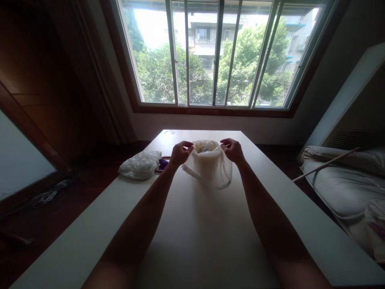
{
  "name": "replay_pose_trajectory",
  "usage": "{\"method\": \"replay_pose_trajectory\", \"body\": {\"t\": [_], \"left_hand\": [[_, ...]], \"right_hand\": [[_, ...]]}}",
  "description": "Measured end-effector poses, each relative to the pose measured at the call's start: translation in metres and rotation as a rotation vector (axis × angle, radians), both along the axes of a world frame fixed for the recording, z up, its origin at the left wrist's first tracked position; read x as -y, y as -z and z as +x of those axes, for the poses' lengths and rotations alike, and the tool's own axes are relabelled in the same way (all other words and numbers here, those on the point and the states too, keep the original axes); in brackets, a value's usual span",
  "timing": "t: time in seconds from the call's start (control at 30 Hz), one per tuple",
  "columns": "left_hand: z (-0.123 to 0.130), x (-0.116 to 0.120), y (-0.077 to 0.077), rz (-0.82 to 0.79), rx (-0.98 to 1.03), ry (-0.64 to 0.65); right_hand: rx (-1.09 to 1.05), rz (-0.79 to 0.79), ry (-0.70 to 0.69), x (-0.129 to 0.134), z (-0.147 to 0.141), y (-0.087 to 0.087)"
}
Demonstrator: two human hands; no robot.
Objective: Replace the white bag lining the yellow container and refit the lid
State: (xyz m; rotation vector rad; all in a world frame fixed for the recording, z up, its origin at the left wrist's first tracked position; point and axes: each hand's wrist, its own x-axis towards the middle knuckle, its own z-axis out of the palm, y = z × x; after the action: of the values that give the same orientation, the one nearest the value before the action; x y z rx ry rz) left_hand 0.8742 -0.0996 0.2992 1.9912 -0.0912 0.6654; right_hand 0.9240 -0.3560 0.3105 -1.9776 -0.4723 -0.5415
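Observation:
A small pale bin (pixel 207 165) stands upright on the white table, with a thin translucent plastic bag (pixel 224 174) lining it and folded down over its rim. Loose bag film and a strap-like strip hang around its outside. Some crumpled, yellowish and grey contents show inside the opening, too dim to name. At the left of the rim, my left hand (pixel 181 153) is closed in a pinch on the bag's edge. Across from it, my right hand (pixel 233 151) pinches the same bag's edge on the right.
On the table's left edge lies a crumpled white plastic bag (pixel 140 165), beside a purple item (pixel 163 163). The white table (pixel 186 241) reaches toward a window (pixel 210 60). At right, a thin stick (pixel 325 164) rests across a pale cushioned seat (pixel 339 188). Cables (pixel 48 197) lie on the floor at left.

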Motion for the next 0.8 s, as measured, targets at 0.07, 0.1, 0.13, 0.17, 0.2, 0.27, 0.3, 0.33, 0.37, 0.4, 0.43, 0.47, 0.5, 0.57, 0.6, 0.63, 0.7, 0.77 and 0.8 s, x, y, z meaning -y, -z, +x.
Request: {"method": "replay_pose_trajectory", "body": {"t": [0.07,0.1,0.13,0.17,0.2,0.27,0.3,0.33,0.37,0.4,0.43,0.47,0.5,0.57,0.6,0.63,0.7,0.77,0.8], "left_hand": [[0.000,0.000,-0.001,-0.002,0.019,0.020],[0.000,0.000,-0.001,-0.002,0.032,0.032],[-0.001,0.000,-0.002,-0.001,0.046,0.043],[-0.001,-0.001,-0.003,0.002,0.058,0.048],[-0.002,-0.002,-0.004,0.008,0.068,0.046],[-0.003,-0.005,-0.006,0.023,0.064,0.016],[-0.002,-0.007,-0.007,0.030,0.049,-0.009],[-0.002,-0.009,-0.006,0.035,0.019,-0.039],[0.000,-0.011,-0.005,0.033,-0.035,-0.066],[0.001,-0.013,-0.003,0.025,-0.109,-0.088],[0.003,-0.014,0.000,0.014,-0.197,-0.100],[0.004,-0.016,0.003,0.001,-0.295,-0.103],[0.004,-0.016,0.006,-0.011,-0.390,-0.099],[0.004,-0.017,0.013,-0.045,-0.548,-0.050],[0.003,-0.018,0.016,-0.071,-0.610,-0.002],[0.002,-0.018,0.018,-0.103,-0.666,0.054],[0.001,-0.019,0.023,-0.167,-0.736,0.170],[0.002,-0.020,0.027,-0.200,-0.749,0.241],[0.004,-0.020,0.029,-0.202,-0.743,0.258]], "right_hand": [[0.001,0.010,-0.034,-0.001,0.000,0.001],[-0.003,0.017,-0.058,-0.002,0.000,0.001],[-0.010,0.023,-0.082,-0.003,0.000,0.001],[-0.017,0.026,-0.100,-0.003,0.000,0.001],[-0.027,0.024,-0.107,-0.003,0.000,0.002],[-0.060,0.006,-0.085,0.000,0.002,0.002],[-0.088,-0.016,-0.055,0.002,0.004,0.002],[-0.124,-0.050,-0.015,0.004,0.006,0.003],[-0.172,-0.098,0.030,0.007,0.008,0.003],[-0.232,-0.164,0.066,0.009,0.009,0.004],[-0.296,-0.237,0.091,0.012,0.011,0.005],[-0.358,-0.307,0.104,0.014,0.012,0.006],[-0.422,-0.362,0.107,0.016,0.012,0.007],[-0.556,-0.411,0.094,0.018,0.011,0.008],[-0.622,-0.410,0.086,0.019,0.010,0.009],[-0.687,-0.405,0.078,0.020,0.009,0.010],[-0.812,-0.406,0.055,0.021,0.007,0.011],[-0.894,-0.399,0.021,0.021,0.007,0.015],[-0.918,-0.381,-0.004,0.021,0.008,0.017]]}}
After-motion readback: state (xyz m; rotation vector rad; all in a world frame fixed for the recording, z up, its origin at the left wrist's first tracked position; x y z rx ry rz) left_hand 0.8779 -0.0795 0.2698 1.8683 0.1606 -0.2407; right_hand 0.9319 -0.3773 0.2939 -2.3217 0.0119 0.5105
